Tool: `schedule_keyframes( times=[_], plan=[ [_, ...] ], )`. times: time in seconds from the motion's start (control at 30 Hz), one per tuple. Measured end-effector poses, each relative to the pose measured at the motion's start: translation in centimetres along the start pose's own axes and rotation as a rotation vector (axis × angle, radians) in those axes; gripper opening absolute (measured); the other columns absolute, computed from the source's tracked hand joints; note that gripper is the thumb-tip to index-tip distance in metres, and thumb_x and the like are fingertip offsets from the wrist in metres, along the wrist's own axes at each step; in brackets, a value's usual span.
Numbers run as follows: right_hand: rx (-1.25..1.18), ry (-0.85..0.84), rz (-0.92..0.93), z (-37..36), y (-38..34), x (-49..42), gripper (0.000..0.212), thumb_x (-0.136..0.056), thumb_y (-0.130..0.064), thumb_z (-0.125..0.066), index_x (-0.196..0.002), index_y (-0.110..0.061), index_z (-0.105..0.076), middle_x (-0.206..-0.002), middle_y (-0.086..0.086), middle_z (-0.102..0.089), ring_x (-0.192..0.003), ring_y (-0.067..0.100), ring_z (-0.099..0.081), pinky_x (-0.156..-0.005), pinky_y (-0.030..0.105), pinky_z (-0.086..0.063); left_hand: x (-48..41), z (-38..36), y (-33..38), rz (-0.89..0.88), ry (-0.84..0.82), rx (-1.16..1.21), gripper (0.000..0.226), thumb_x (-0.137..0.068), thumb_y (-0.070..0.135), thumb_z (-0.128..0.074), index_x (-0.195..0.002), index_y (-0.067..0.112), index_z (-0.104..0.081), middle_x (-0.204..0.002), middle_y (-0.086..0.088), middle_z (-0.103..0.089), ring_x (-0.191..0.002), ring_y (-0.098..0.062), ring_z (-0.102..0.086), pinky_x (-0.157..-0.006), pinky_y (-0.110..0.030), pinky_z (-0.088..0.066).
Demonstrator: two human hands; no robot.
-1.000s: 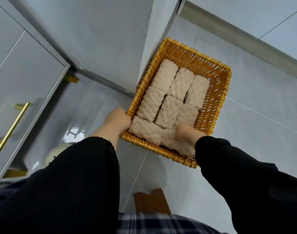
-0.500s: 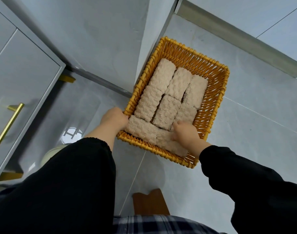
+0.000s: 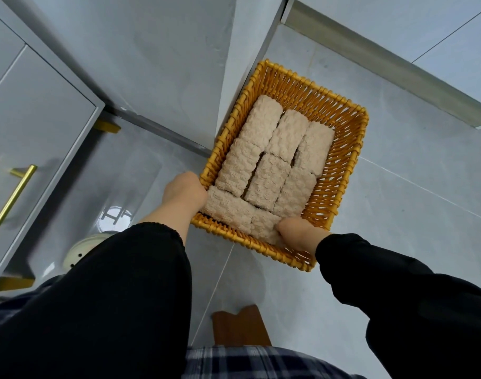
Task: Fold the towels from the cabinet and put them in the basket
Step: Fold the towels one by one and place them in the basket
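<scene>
A person's left hand [image 3: 184, 194] grips the near-left corner of a rectangular yellow wicker basket [image 3: 340, 170] on the grey tiled floor [image 3: 397, 214], folded beige terry towels [image 3: 284, 135] packed inside. The right hand [image 3: 299, 233] rests at the near-right towel [image 3: 264, 224] (its fingers hidden, grip unclear). Lifted unevenly, the basket could tip and spill the rows.

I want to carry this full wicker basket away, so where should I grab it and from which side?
Probably the rim of the basket, one hand on each long side, coming from above and hooking over the edge. It is rectangular, shows no handles, and folded towels fill its floor, so a one-sided hold would likely tilt it.
</scene>
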State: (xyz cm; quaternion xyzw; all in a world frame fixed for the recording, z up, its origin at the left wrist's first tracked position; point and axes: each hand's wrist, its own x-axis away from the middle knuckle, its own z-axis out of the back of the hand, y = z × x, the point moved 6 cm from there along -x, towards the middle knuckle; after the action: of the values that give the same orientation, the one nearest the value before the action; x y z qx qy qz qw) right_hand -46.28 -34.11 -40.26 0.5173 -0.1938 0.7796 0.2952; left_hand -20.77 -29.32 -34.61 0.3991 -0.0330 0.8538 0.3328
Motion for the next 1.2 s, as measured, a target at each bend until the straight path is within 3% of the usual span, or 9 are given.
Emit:
schedule_keyframes(
  times=[0.1, 0.2, 0.43, 0.57, 0.7, 0.8, 0.87, 1.07, 1.2],
  plan=[
    [0.05, -0.054, 0.001, 1.3, -0.2, 0.5, 0.024, -0.093, -0.021, -0.055, -0.113, -0.009, -0.062, -0.103, 0.007, -0.062, -0.094, 0.025, -0.059, -0.081, 0.032, -0.05, 0.2, 0.1, 0.1, 0.003, 0.031, -0.008, 0.023, -0.094, 0.015, -0.049, -0.072, 0.01, -0.049, -0.084, -0.01, -0.055, -0.078, -0.028, -0.053, -0.06, -0.033, -0.039],
    [-0.041, 0.121, 0.013, 3.8, -1.0, 0.2, 0.025, -0.092, -0.008, -0.048, -0.114, -0.011, -0.06, -0.096, 0.005, -0.061, -0.083, 0.022, -0.058, -0.074, 0.033, -0.053, 0.3, 0.3, 0.4, -0.007, 0.055, -0.01, 0.027, -0.095, 0.014, -0.049, -0.068, 0.01, -0.045, -0.08, -0.01, -0.053, -0.08, -0.029, -0.055, -0.06, -0.034, -0.04],
    [-0.386, 0.004, 0.054, 3.5, -2.9, -0.1, 0.046, -0.099, -0.026, -0.04, -0.144, -0.017, -0.039, -0.144, 0.01, -0.042, -0.129, 0.028, -0.042, -0.103, 0.034, -0.036, 0.1, 0.8, 1.0, 0.01, 0.056, -0.008, 0.028, -0.096, 0.013, -0.049, -0.068, 0.011, -0.045, -0.076, -0.008, -0.051, -0.077, -0.026, -0.053, -0.062, -0.032, -0.042],
    [-0.582, 0.104, -0.04, 5.0, -2.1, -0.1, 0.043, -0.095, -0.009, -0.038, -0.137, -0.01, -0.049, -0.138, 0.012, -0.05, -0.125, 0.028, -0.048, -0.099, 0.033, -0.04, -0.1, 1.1, 1.4, 0.015, 0.063, -0.039, 0.019, -0.096, 0.011, -0.049, -0.077, 0.008, -0.05, -0.082, -0.008, -0.054, -0.076, -0.025, -0.05, -0.062, -0.031, -0.04],
    [-0.736, 0.04, -0.042, 3.6, -2.4, -0.8, 0.037, -0.093, -0.017, -0.04, -0.129, -0.017, -0.053, -0.127, 0.005, -0.052, -0.121, 0.024, -0.048, -0.099, 0.03, -0.038, 0.0, 1.3, 2.0, 0.012, 0.071, -0.051, 0.013, -0.097, 0.011, -0.048, -0.085, 0.008, -0.052, -0.085, -0.008, -0.052, -0.079, -0.025, -0.049, -0.064, -0.03, -0.04],
    [-0.753, 0.248, -0.081, 4.5, -2.5, -0.7, 0.033, -0.092, -0.014, -0.039, -0.118, -0.014, -0.059, -0.11, 0.005, -0.061, -0.102, 0.024, -0.059, -0.082, 0.03, -0.047, 0.1, 1.3, 2.2, -0.002, 0.084, -0.07, 0.014, -0.098, 0.011, -0.046, -0.084, 0.009, -0.051, -0.084, -0.007, -0.05, -0.078, -0.024, -0.048, -0.065, -0.03, -0.039],
    [-0.792, 0.433, -0.043, 6.3, -3.1, -0.2, 0.034, -0.095, -0.016, -0.039, -0.12, -0.014, -0.061, -0.12, 0.006, -0.063, -0.108, 0.024, -0.059, -0.088, 0.03, -0.047, -0.1, 1.2, 2.1, -0.012, 0.088, -0.072, 0.016, -0.098, 0.012, -0.046, -0.082, 0.009, -0.05, -0.084, -0.007, -0.05, -0.079, -0.024, -0.048, -0.065, -0.03, -0.039],
    [-0.832, 0.023, 0.145, 6.6, -8.4, -0.7, 0.047, -0.105, -0.032, -0.028, -0.149, -0.016, -0.03, -0.158, 0.005, -0.02, -0.146, 0.021, -0.016, -0.117, 0.031, -0.009, -0.8, 1.1, 1.3, -0.072, 0.064, 0.026, 0.025, -0.098, 0.026, -0.046, -0.082, 0.009, -0.054, -0.08, -0.007, -0.053, -0.078, -0.026, -0.052, -0.058, -0.031, -0.036],
    [-0.869, 0.035, 0.103, 8.0, -8.2, -0.5, 0.044, -0.104, -0.025, -0.032, -0.142, -0.004, -0.04, -0.149, 0.014, -0.037, -0.138, 0.028, -0.033, -0.109, 0.029, -0.027, -0.8, 0.9, 1.0, -0.061, 0.032, 0.056, 0.023, -0.096, 0.024, -0.046, -0.086, 0.009, -0.059, -0.082, -0.007, -0.057, -0.077, -0.026, -0.054, -0.057, -0.031, -0.036]
  ],
)
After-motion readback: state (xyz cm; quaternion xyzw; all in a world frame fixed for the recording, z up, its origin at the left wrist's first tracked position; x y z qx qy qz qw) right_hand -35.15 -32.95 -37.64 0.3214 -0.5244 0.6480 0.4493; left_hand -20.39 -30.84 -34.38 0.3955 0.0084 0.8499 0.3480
